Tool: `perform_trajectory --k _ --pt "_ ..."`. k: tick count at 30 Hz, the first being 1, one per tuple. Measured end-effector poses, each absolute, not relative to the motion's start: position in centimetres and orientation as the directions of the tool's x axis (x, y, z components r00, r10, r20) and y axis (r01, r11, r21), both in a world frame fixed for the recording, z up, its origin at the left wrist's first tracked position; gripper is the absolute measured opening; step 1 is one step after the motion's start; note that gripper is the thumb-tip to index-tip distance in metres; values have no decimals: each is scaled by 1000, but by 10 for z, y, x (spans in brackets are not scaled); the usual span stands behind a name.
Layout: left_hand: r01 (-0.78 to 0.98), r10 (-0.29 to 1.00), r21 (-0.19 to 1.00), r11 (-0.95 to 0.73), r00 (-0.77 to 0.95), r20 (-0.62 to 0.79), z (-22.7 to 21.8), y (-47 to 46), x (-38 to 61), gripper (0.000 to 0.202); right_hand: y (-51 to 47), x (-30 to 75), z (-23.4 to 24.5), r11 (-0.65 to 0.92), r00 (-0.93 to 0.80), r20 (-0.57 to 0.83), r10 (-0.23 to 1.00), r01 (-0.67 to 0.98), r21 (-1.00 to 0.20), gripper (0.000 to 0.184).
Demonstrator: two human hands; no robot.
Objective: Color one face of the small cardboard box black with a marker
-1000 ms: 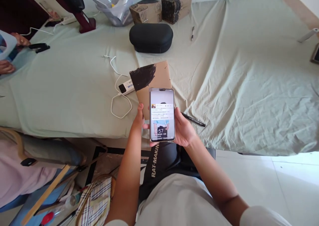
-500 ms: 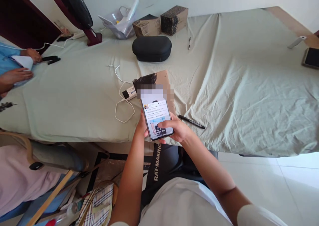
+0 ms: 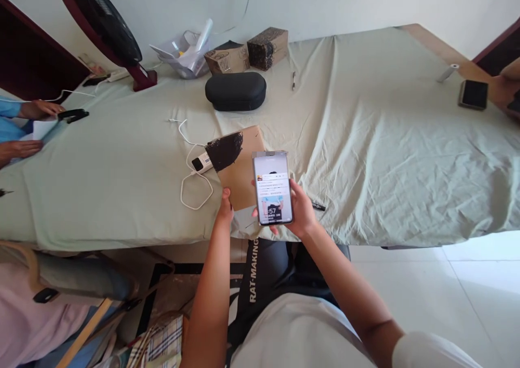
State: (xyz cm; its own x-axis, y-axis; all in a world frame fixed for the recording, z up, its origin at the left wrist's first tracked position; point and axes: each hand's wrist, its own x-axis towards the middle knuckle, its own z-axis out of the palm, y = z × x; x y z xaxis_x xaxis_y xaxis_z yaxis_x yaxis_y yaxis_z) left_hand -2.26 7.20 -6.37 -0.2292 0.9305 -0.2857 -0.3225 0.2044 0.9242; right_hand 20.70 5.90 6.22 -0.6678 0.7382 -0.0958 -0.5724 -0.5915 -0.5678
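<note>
My right hand [image 3: 301, 212] is closed around a lit smartphone [image 3: 272, 188], holding it upright over the near table edge. My left hand [image 3: 225, 205] is beside it, thumb on top of the near edge of a brown cardboard piece [image 3: 239, 165] with a black-painted corner, fingers curled under it. The cardboard lies on the pale green cloth [image 3: 365, 157]. A black pen [image 3: 318, 207] lies just right of my right hand, partly hidden by it.
A white power bank [image 3: 202, 162] with a looped cable [image 3: 195, 189] lies left of the cardboard. Farther back are a black case [image 3: 235, 91], two boxes [image 3: 227, 58], a fan [image 3: 101, 27] and a pen [image 3: 293, 80]. Another phone [image 3: 473, 93] lies far right. Another person's hands [image 3: 24, 147] rest at the left.
My left hand has left the phone and now grips the cardboard edge. The phone is now in my right hand alone and a little farther right. The view has tilted up.
</note>
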Motion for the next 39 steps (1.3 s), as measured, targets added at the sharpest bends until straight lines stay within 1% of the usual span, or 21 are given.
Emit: perform_trajectory --k 2,4,10,14,17,20,22,24,25,27,32,33,34,37,39 --pt "-340 915 920 195 -274 -295 -70 73 -25 97 60 227 55 -561 -589 -165 791 -592 -579 63" --pt "-354 899 914 199 -306 -314 -75 72 -27 96 64 245 46 -552 -521 -243 818 -594 -585 60" --pt "-365 882 911 191 -345 -322 -85 71 -30 92 79 278 20 -572 -356 -452 818 -594 -566 54" --pt "-360 888 916 176 -343 -306 -89 71 -30 90 85 289 14 -575 -279 -524 805 -586 -571 54" --pt "-354 896 922 160 -341 -286 -90 70 -31 91 88 294 13 -541 -248 -497 831 -563 -625 54" --pt "-342 904 930 137 -341 -259 -90 71 -30 97 93 300 7 -514 -174 -493 852 -457 -726 55" --pt "-332 907 935 120 -346 -240 -91 71 -29 103 98 305 0 -523 -95 -526 845 -350 -777 49" --pt "-326 908 940 107 -353 -225 -91 71 -29 107 103 310 -7 -508 13 -528 849 -251 -824 38" --pt "-323 909 941 101 -354 -219 -91 71 -28 106 104 313 -10 -490 67 -513 856 -214 -845 34" --pt "-320 912 943 90 -353 -207 -93 71 -28 103 107 319 -16 -447 161 -470 868 -158 -880 32" --pt "-314 913 947 75 -361 -192 -96 71 -28 92 114 327 -27 -375 269 -400 876 -139 -916 30" --pt "-311 911 947 74 -365 -191 -97 71 -28 91 115 327 -29 -359 290 -388 875 -151 -921 34" --pt "-309 909 948 72 -370 -190 -97 71 -27 90 116 327 -31 -337 315 -374 872 -167 -927 42" --pt "-305 905 950 66 -382 -186 -98 70 -26 93 110 324 -38 -262 393 -326 860 -210 -942 73" --pt "-305 905 951 56 -387 -177 -98 70 -25 96 101 324 -44 -185 415 -264 870 -221 -957 80"
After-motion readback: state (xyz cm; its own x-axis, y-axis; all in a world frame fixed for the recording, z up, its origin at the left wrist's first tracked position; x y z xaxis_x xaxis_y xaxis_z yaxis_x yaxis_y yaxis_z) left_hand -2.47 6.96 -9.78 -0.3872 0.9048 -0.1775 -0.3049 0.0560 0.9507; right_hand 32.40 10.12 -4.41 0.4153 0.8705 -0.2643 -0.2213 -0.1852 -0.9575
